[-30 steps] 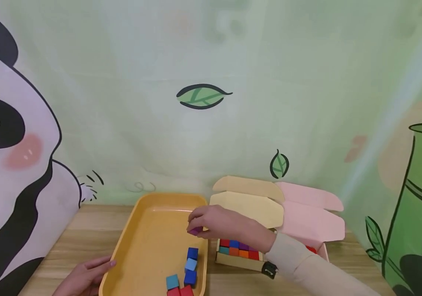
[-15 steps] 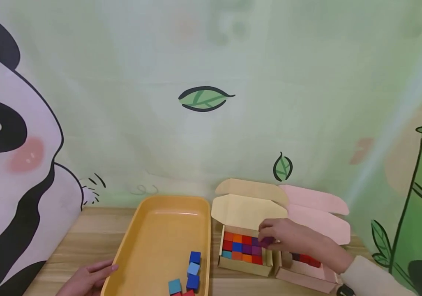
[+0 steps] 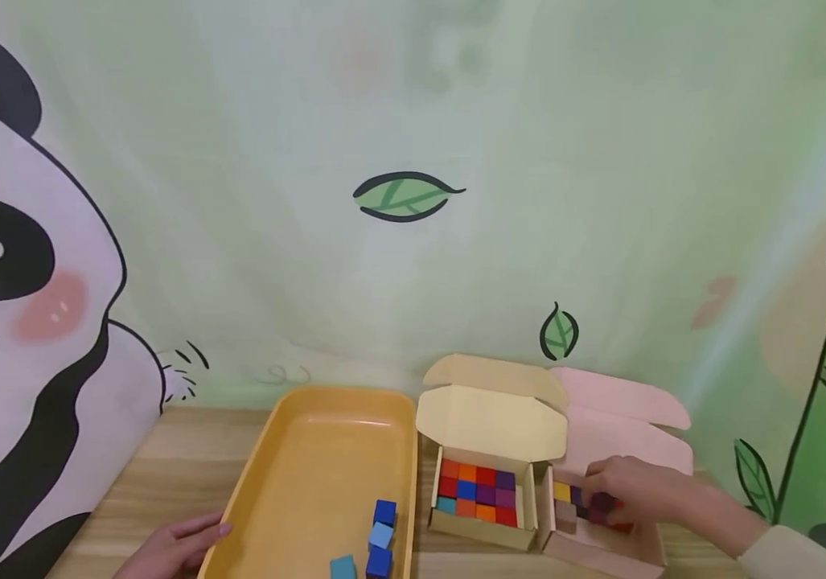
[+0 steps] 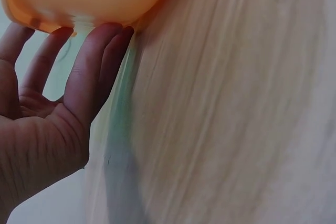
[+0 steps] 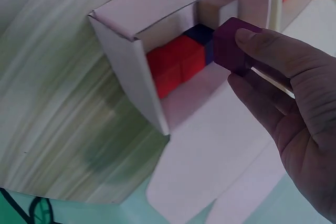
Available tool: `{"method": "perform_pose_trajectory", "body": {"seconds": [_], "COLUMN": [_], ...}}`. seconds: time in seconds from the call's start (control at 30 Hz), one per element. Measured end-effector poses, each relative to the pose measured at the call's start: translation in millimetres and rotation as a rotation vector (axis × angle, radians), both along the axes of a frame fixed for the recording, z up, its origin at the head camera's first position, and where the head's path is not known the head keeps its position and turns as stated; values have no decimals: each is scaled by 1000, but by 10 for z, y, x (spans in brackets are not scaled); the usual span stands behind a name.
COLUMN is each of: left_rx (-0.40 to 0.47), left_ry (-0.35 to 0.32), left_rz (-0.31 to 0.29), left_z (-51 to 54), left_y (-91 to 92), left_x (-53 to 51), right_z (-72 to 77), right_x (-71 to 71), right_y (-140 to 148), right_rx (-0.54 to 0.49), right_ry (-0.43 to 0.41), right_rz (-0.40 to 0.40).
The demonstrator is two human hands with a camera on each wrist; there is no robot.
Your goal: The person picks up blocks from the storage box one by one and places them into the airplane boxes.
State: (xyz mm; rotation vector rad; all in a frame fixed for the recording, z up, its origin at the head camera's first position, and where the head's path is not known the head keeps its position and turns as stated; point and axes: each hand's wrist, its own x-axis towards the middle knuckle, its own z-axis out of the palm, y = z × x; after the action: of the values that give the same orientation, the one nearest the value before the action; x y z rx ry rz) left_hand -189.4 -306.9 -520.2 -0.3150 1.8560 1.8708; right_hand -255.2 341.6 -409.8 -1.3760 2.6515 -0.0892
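We see the right hand (image 3: 630, 488) reaching over the pink box (image 3: 601, 555), its thumb and fingers pinching a purple cube (image 5: 229, 43). In the right wrist view the cube sits out at the fingertips, well clear of the palm, the thumb pressed to one face and the fingers on the far side; much of the cube juts past the grip, toward the box. It is over the opening, near a dark blue cube (image 5: 198, 34) and a pair of red cubes (image 5: 178, 64) lying inside; we cannot tell whether it touches any of them. A plain wooden cube (image 3: 565, 515) and a yellow cube (image 3: 561, 492) stand in the same box, on the side toward the cream box (image 3: 482, 528), which holds rows of coloured cubes (image 3: 486, 494).

Our left hand (image 3: 177, 548) has its fingers extended, the tips touching the outer edge of the yellow tray (image 3: 311, 474). In the tray, against its right side, lie three blue cubes (image 3: 381, 536), with a teal cube (image 3: 343, 568) just beside them.
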Motion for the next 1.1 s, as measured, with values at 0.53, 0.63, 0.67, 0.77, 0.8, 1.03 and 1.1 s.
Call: {"method": "perform_pose_trajectory", "body": {"seconds": [0.53, 0.63, 0.67, 0.77, 0.8, 1.03, 1.1], "left_rx": [-158, -155, -153, -158, -152, -139, -138], "left_ry": [97, 109, 112, 119, 115, 86, 82], "left_rz": [246, 303, 315, 318, 318, 344, 345], "left_z": [69, 107, 111, 130, 131, 87, 79], "left_y": [174, 246, 263, 287, 290, 270, 263], "left_x": [4, -19, -23, -38, -38, 6, 13], "right_z": [-205, -205, -223, -283, -307, -463, -515], "right_x": [9, 6, 10, 1, -4, 12, 39], "right_y": [87, 116, 123, 140, 142, 66, 21], "right_rx": [9, 6, 0, -33, -47, -102, -102], "right_ry": [-35, -23, -14, 17, 28, 23, -5], "right_rz": [-79, -84, -80, -79, -75, -108, -137]}}
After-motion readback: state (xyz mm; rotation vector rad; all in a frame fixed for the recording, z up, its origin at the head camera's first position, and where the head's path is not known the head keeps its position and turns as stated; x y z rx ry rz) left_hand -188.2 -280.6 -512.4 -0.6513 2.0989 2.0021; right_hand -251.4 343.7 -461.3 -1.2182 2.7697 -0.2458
